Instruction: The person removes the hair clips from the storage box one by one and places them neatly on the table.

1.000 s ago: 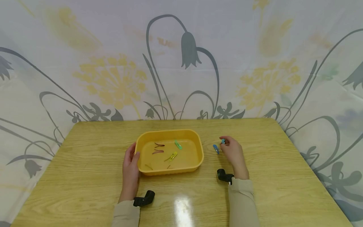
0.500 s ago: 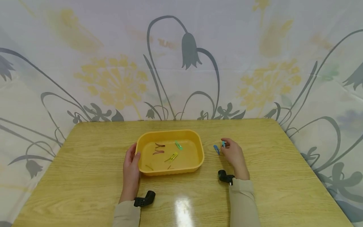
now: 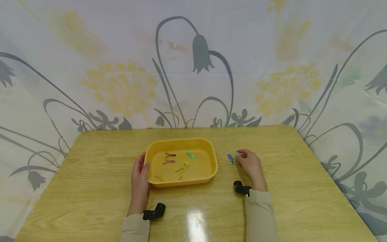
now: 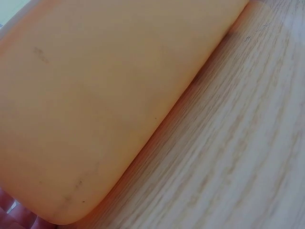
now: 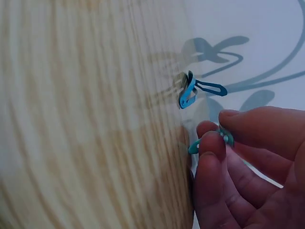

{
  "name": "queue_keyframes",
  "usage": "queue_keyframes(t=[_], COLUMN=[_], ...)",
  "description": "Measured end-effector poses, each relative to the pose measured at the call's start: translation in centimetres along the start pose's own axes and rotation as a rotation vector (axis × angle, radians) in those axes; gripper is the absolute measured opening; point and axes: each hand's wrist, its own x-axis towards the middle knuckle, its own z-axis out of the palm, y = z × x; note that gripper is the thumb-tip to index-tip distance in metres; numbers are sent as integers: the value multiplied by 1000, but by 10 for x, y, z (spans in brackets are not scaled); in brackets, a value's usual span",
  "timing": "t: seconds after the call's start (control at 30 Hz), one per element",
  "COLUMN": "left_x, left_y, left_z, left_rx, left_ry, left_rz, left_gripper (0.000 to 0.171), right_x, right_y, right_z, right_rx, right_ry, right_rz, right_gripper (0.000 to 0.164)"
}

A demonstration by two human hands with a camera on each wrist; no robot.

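Gripping the tray [image 3: 199, 168] by its left end with the left hand [image 3: 140, 174], hooking the thumb over the rim, pressing curled fingers to the outer wall! Across on the right, pinching the teal clip [image 5: 229, 137] between thumb and fingertips of the right hand [image 3: 250, 164], covering most of it, showing just two bits of teal past the fingers. Holding it right of the tray, over the table [image 3: 287, 168], without being able to tell about contact with the wood. Seeing the blue clip [image 3: 231, 159] just beside, splaying open on the table, sitting between tray and right hand.

Now looking into the tray: spotting the green clip [image 3: 190, 155] toward the far right, the yellow clip [image 3: 185, 166] nearer the middle, and, over to the left, the dark clip [image 3: 170, 155] just beyond the brown clip [image 3: 169, 162], both spreading into a V. Catching a pale bit [image 3: 159, 178] and an orange bit [image 3: 180, 178] by the near wall too, both too small to identify. Wearing beige sleeves [image 3: 260, 215], facing a flowered cloth [image 3: 193, 94].
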Motion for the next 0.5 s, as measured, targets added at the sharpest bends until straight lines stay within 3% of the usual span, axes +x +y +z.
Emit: queue_keyframes(t=[0.5], left_x=[0], left_y=[0], left_z=[-1], left_rx=[-8], left_ry=[-5], left_rz=[-11], left_gripper=[38], right_x=[2], right_y=[1], right_z=[1], right_rx=[47], right_ry=[58], right_rz=[31], right_gripper=[30])
